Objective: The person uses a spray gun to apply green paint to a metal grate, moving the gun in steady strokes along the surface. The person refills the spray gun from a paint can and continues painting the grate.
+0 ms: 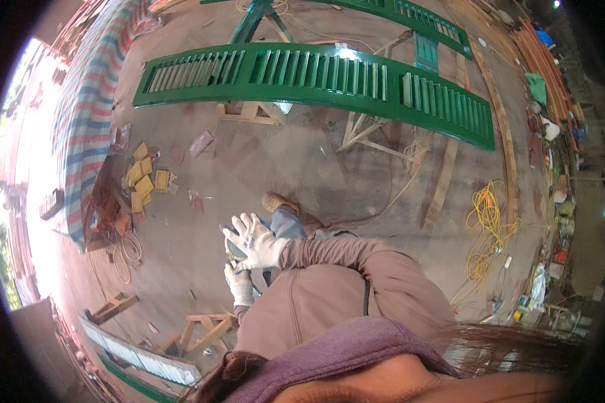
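Both my hands wear white gloves and are close together in front of my body, left of the middle. My right hand has its fingers stretched out and spread, palm down over a rounded grey-green thing. Just below it, my left hand is closed with fingers curled at the near side of that thing. My hands cover most of it, so its kind cannot be made out. Farther off, a long green louvered shutter panel rests raised on wooden trestles, glossy and apart from my hands.
Another green louvered panel lies beyond. Yellow sandpaper-like pieces litter the floor near a striped tarp. A yellow cord coils at right, by long planks. A pale panel and wooden trestle stand at lower left.
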Tool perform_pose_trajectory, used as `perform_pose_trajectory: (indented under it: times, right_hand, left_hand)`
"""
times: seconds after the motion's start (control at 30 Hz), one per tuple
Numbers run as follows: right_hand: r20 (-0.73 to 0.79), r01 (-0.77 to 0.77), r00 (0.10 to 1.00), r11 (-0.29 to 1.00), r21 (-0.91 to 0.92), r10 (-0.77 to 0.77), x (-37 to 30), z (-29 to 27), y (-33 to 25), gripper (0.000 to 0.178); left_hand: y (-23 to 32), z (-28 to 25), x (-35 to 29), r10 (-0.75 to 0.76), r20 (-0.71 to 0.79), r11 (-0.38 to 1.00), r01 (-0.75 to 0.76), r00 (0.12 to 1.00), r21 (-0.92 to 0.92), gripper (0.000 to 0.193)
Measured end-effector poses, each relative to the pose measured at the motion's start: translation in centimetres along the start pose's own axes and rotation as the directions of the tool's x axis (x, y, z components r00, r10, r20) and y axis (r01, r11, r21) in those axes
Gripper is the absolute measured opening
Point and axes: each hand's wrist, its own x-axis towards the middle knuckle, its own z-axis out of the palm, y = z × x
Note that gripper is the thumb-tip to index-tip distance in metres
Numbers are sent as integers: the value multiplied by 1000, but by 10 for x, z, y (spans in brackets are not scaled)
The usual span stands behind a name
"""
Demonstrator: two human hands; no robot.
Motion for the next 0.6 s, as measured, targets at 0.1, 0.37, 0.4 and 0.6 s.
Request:
perform_pose_trajectory:
  times: [0.1,0.37,0.4,0.6]
  right_hand:
    - [68,-38,997,999,39,35,54,-28,19,103]
    - [-84,116,991,990,83,-109,151,-38,51,95]
    - [-78,129,990,985,118,-120,155,-40,51,94]
    - [-72,251,967,964,88,-245,173,-48,64,89]
  left_hand:
    - [45,11,44,-27,21,997,28,999,-78,55]
    - [153,10,112,-90,-7,975,87,996,-203,39]
    - [160,6,110,-109,-4,977,106,994,-185,36]
    - [166,11,108,-112,32,965,116,993,-236,24]
